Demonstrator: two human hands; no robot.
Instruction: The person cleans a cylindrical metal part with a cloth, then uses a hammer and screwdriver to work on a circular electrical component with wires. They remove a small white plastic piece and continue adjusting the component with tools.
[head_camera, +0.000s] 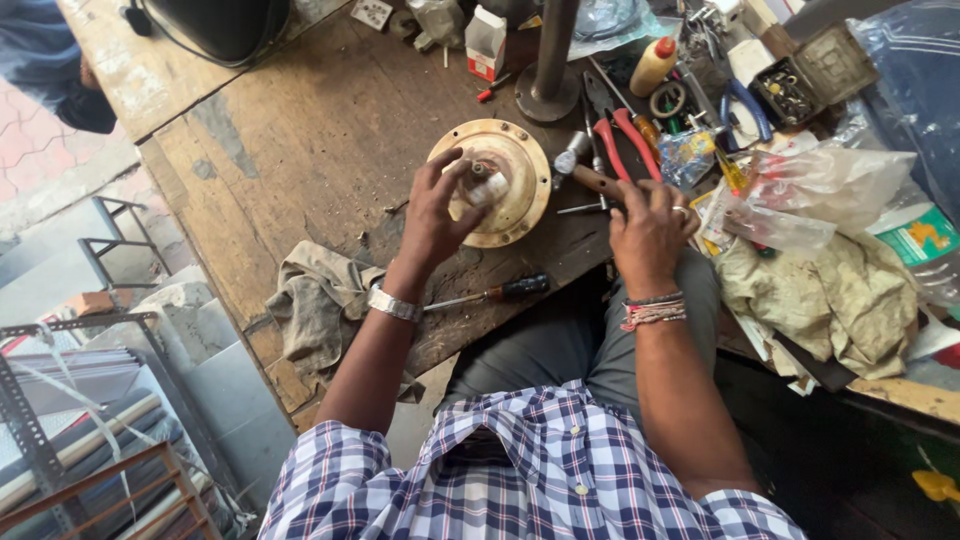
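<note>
A worn wooden counter (300, 140) fills the upper middle of the frame before me. On it lie a round cream metal housing (510, 190) at centre, a screwdriver (490, 293) near the lower edge, a grey rag (320, 300) at lower left, red-handled pliers (625, 140) and crumpled plastic bags (810, 190) at right.

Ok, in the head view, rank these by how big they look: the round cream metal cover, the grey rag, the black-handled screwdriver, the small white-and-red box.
1. Grey rag, though part hangs off the bench edge.
2. Round cream metal cover, partly behind the left hand.
3. Black-handled screwdriver: long but thin.
4. White-and-red box, farther from the camera, so less sure.
</note>
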